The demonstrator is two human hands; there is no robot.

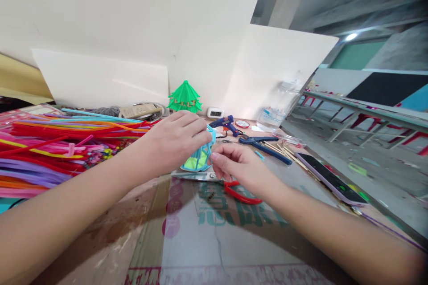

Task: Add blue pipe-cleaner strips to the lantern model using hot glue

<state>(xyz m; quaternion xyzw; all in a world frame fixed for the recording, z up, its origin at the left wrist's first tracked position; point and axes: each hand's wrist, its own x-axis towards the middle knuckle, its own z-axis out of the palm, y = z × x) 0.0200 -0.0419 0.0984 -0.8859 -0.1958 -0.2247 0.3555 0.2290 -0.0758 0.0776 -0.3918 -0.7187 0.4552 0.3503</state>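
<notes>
A small light-blue pipe-cleaner frame [201,160] with a yellow-green base stands in front of me, its upper part covered by fingers. My left hand [183,136] reaches over the top with its fingers curled down onto the frame. At the frame's right side, my right hand [236,162] is closed with thumb and fingertips together; what lies between them is too small to make out. Red-handled scissors [242,193] lie just below my right hand, blades pointing left. Behind my left hand stands a green tiered pipe-cleaner tree [185,97].
Bundled coloured pipe cleaners [43,156] cover the left side. At the back are a small digital clock [215,112], a blue glue gun [227,124] and a plastic bottle [276,107]. Blue-handled pliers [269,147], wooden sticks [294,153] and a phone [329,178] lie on the right.
</notes>
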